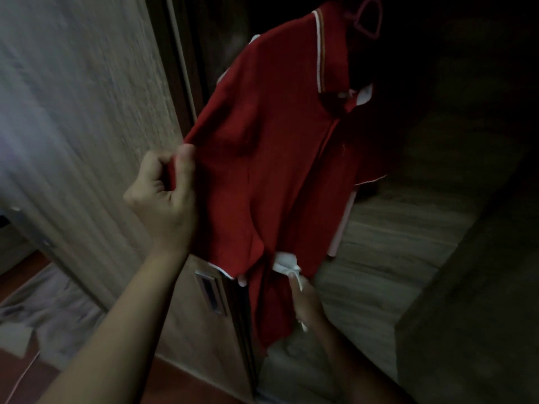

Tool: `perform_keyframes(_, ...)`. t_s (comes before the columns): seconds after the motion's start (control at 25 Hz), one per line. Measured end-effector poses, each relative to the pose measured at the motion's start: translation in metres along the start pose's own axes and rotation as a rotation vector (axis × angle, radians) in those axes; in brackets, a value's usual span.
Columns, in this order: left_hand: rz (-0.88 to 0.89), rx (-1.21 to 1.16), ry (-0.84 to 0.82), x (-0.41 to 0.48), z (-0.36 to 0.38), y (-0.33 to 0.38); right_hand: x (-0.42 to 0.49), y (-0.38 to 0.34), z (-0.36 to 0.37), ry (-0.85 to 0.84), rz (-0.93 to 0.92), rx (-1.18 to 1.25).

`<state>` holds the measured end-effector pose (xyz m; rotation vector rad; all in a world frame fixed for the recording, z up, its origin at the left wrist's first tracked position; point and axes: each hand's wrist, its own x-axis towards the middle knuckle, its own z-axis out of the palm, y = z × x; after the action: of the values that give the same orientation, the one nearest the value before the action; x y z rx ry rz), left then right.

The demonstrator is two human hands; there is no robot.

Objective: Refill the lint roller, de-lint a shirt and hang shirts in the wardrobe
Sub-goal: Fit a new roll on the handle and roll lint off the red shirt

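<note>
A red polo shirt [271, 147] with white collar trim hangs on a pink hanger [369, 17] inside the dark wardrobe. My left hand [166, 199] pinches the shirt's left side edge between thumb and curled fingers. Lower down, my right hand [306, 304] grips the shirt's hem area together with a bit of white fabric [287, 265]. The hanger's hook and the rail are lost in the dark at the top. A lint roller is not in view.
The wooden wardrobe door [87, 126] stands at the left, with a recessed metal handle [211, 293] near its edge. A wooden shelf surface [393, 243] lies below the shirt. Grey cloth [58, 310] lies on the reddish floor at lower left. A dark panel [472, 316] rises at the right.
</note>
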<state>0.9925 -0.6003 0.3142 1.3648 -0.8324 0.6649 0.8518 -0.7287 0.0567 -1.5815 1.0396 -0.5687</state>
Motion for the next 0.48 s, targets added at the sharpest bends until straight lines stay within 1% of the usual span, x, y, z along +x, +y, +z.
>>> perform_keyframes(0.08,0.104,0.139,-0.094,0.004,-0.009,0.007,0.020,-0.038,-0.022,0.083,-0.094,-0.018)
perform_keyframes(0.16,0.184,0.205,-0.185,0.010,-0.021,0.013,0.031,-0.078,-0.043,0.140,-0.223,-0.053)
perform_keyframes(0.24,0.229,0.226,-0.223,0.024,-0.030,0.030,0.033,-0.121,-0.061,0.161,-0.385,-0.064)
perform_keyframes(0.32,0.205,0.219,-0.234,0.047,-0.038,0.038,0.024,-0.150,-0.070,0.165,-0.524,-0.031)
perform_keyframes(0.36,0.154,0.205,-0.222,0.060,-0.042,0.040,0.016,-0.151,-0.068,0.151,-0.552,-0.036)
perform_keyframes(0.44,0.053,0.204,-0.171,0.084,-0.048,0.036,-0.005,-0.121,-0.049,0.115,-0.552,-0.067)
perform_keyframes(0.48,0.016,0.201,-0.176,0.093,-0.050,0.034,-0.017,-0.094,-0.036,0.078,-0.518,-0.070)
